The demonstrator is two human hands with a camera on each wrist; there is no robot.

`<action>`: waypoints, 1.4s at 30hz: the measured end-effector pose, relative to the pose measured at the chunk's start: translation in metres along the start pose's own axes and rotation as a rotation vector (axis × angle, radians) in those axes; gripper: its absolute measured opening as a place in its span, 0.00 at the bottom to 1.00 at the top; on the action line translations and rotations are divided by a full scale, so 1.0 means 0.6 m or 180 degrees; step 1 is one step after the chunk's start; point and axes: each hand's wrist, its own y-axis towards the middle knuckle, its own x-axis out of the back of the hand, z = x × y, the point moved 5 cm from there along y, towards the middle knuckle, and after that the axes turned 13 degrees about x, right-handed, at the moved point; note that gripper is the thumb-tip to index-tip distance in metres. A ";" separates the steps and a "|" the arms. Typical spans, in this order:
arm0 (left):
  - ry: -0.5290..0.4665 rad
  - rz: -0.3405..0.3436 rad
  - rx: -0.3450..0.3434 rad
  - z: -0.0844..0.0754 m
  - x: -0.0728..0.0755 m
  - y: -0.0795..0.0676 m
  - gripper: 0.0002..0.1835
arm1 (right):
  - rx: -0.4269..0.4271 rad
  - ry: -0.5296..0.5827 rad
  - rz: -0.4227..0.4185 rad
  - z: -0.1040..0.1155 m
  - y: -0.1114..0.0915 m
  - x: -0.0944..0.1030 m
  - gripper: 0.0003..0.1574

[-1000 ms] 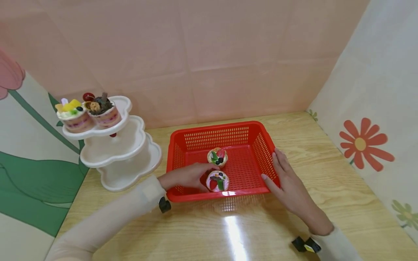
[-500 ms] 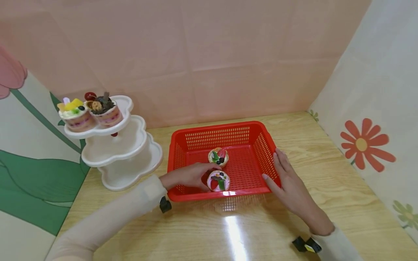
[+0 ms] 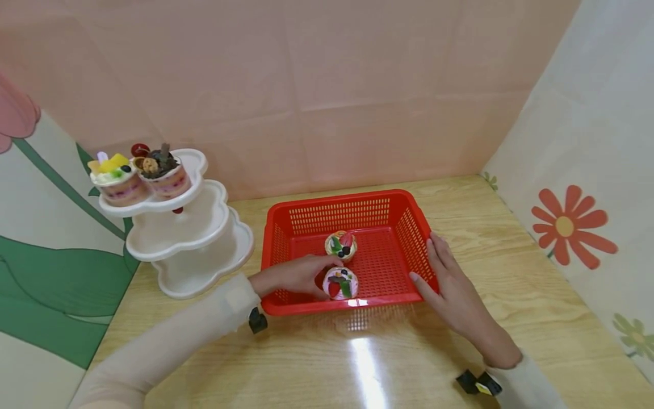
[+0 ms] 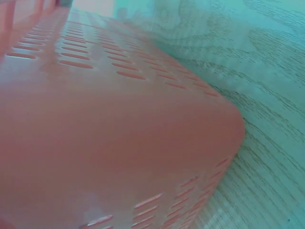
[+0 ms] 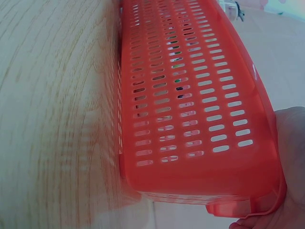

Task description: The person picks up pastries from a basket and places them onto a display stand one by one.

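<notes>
In the head view, my left hand reaches over the left rim into the red plastic basket. Its fingers curl round the near dessert cup, topped with pink cream, a strawberry, a green piece and dark berries. Just behind sits a second dessert cup with cream, strawberry slices and a green piece. My right hand rests with straight fingers along the basket's right rim, thumb near the front corner. The right wrist view shows that hand's edge against the basket wall. Only the basket's outer corner fills the left wrist view.
Left of the basket stands a white three-tier stand. Its top tier bears a fruit-topped dessert cup and a chocolate-topped one. The wooden table meets a pink backdrop behind and printed side panels.
</notes>
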 end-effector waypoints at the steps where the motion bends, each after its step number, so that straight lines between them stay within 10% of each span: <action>1: 0.0020 -0.0017 -0.0001 0.001 0.000 0.000 0.35 | 0.0001 0.0002 0.0002 0.000 0.000 0.000 0.52; 42: -0.0096 -0.0018 0.0002 0.006 0.002 0.004 0.34 | 0.0024 0.0001 -0.0016 -0.004 0.000 0.000 0.52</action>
